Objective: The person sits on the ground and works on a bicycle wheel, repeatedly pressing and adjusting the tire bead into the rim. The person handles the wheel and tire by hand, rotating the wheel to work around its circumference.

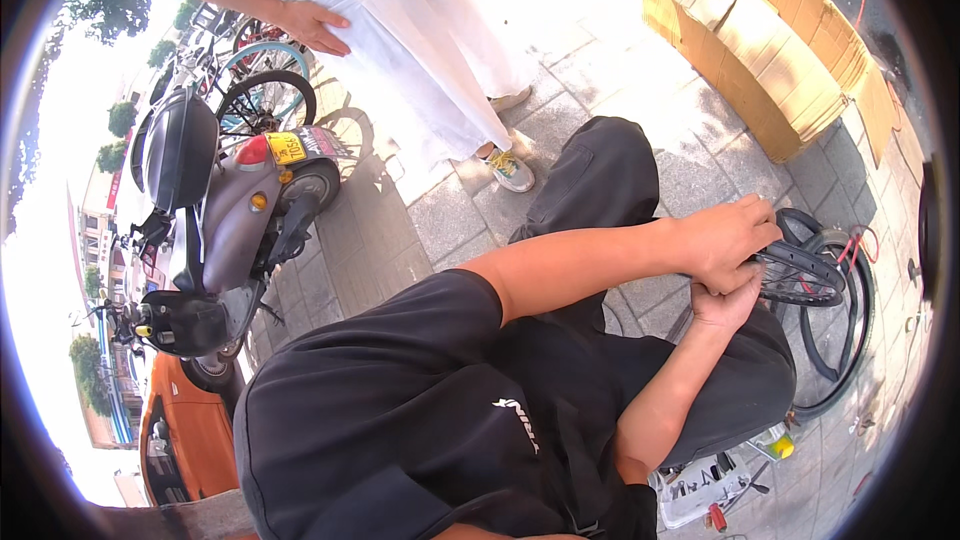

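Both hands are locked on the black bicycle tyre point(812, 278) at the right: left hand point(725, 238) clamps over its top, right hand point(722, 302) grips just beneath, touching, beside the raised knee point(600, 175).

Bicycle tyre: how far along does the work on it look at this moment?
Done: the black tyre lies on the paving, apparently off any bike. In hand: the left hand and right hand both press on the tyre's near edge over the person's knee. Left: cannot tell; their grip hides the spot being worked, and no nearby tool is clearly identifiable.
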